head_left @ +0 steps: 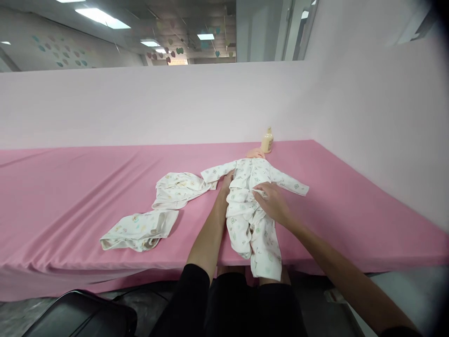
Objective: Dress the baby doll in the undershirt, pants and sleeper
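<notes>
A baby doll lies face up, its head end (256,153) away from me, dressed in a white patterned long-sleeved top (250,171) and matching trousers (240,229). Its trouser legs reach over the near table edge. My right hand (271,201) is at the doll's waist, its fingers curled and pinching the cloth where top and trousers meet. Which of the two layers it grips is hard to tell. Against the doll's left-hand side rests my left hand (228,181), below the spread sleeve, with its fingers mostly hidden by the clothes.
Two more white patterned baby garments lie to the left: a crumpled one (178,187) and a folded one (140,229). A pump bottle (267,141) stands beyond the doll's head. The pink-covered table (80,187) meets walls behind and at right. A black chair (84,316) is at lower left.
</notes>
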